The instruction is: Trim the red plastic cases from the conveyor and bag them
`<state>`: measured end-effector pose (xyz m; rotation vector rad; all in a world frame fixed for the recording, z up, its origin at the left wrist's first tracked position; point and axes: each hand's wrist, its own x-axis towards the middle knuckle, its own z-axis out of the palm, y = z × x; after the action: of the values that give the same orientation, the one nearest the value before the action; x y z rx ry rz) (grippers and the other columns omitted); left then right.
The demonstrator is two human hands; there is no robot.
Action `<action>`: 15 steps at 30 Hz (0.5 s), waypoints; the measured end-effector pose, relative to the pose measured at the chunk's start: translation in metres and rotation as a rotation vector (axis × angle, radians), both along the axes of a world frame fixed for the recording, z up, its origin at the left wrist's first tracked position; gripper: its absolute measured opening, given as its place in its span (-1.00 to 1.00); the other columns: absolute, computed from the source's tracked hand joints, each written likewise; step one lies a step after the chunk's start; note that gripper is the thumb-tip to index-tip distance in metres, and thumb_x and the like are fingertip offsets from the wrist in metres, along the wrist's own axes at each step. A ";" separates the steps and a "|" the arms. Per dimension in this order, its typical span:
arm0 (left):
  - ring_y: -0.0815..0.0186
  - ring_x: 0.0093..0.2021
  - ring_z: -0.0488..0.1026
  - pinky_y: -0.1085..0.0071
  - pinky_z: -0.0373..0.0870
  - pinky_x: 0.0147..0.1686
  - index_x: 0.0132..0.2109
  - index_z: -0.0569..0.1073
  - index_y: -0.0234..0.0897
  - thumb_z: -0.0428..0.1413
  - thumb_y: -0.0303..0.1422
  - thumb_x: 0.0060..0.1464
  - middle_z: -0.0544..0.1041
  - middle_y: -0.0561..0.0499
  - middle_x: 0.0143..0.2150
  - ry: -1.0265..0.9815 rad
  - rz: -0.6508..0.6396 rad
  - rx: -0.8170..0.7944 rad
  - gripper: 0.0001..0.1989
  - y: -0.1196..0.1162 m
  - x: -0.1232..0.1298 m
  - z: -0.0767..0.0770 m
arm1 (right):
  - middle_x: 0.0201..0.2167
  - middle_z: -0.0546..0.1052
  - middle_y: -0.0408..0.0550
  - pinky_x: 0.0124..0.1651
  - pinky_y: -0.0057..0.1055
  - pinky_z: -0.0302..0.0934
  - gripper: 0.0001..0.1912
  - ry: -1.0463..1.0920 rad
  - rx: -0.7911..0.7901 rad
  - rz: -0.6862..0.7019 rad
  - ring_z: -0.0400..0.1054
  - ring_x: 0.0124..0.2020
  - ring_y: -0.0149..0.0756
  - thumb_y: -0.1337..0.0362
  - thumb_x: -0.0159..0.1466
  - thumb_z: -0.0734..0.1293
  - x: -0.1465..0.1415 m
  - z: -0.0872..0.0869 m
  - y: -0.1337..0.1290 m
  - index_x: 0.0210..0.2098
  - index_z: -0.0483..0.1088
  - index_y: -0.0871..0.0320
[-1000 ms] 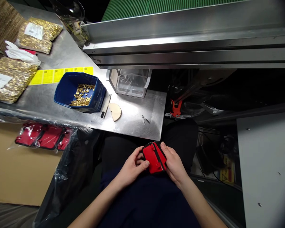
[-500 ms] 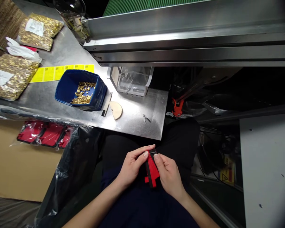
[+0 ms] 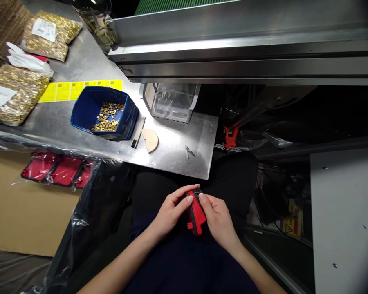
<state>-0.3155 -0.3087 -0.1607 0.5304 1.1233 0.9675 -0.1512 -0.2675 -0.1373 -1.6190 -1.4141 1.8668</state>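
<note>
Over my lap I hold a red and black plastic part (image 3: pixel 197 216) between both hands. My left hand (image 3: pixel 174 208) grips its upper left side, thumb on the front face and fingers behind. On the upper right edge, my right hand (image 3: pixel 216 214) presses with its thumb, the other fingers curled behind and partly hidden. The part's lower end, with a small red tab, sticks out below my thumbs. Beyond my hands, on the metal table (image 3: pixel 171 163), lie a small metal clip-like piece (image 3: pixel 189 151), a half-round pale disc (image 3: pixel 150 140) and a slim cutter knife (image 3: pixel 138 132).
A blue bin (image 3: pixel 101 110) holds small brass pieces. Behind it are a yellow label strip (image 3: pixel 64 91) and bags of brass parts (image 3: pixel 16 94). A clear tray (image 3: pixel 171 102) stands under the metal conveyor frame (image 3: pixel 233 57). Wrapped red parts (image 3: pixel 64 169) lie at left.
The red and black part has tilted slightly in my hands, showing more of its red upper left edge. Both hands keep their hold; the table items stay put.
</note>
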 end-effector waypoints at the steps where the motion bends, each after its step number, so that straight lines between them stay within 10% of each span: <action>1: 0.00 0.29 0.39 0.14 0.28 0.32 0.26 0.49 -0.13 0.21 -0.19 0.29 0.45 -0.09 0.32 0.010 -0.019 0.020 -0.57 -0.001 0.000 0.000 | -0.56 0.38 -0.12 -0.45 -0.46 0.08 -0.42 0.011 -0.016 -0.008 0.19 -0.52 -0.40 -0.16 0.43 0.18 0.000 -0.001 0.001 -0.44 0.39 0.19; 9: 0.04 0.20 0.45 0.21 0.47 0.14 0.39 0.27 -0.01 0.34 -0.25 0.15 0.27 -0.09 0.43 -0.084 -0.153 0.041 -0.28 -0.008 -0.002 0.002 | -0.49 0.52 -0.05 -0.41 -0.43 0.18 -0.42 0.065 -0.061 -0.026 0.33 -0.47 -0.30 -0.18 0.41 0.20 0.002 -0.003 0.000 -0.36 0.51 0.18; 15: 0.03 0.22 0.44 0.14 0.35 0.25 0.23 0.49 -0.18 -0.06 -0.02 0.42 0.51 -0.12 0.24 0.154 -0.035 0.022 -0.51 -0.006 0.004 -0.005 | -0.57 0.41 -0.11 -0.46 -0.46 0.10 -0.40 0.006 -0.043 -0.015 0.21 -0.54 -0.38 -0.20 0.41 0.18 0.003 -0.005 -0.001 -0.44 0.41 0.19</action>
<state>-0.3118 -0.3147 -0.1659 0.6487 1.2377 0.9219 -0.1487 -0.2683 -0.1421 -1.6385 -1.3646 1.9037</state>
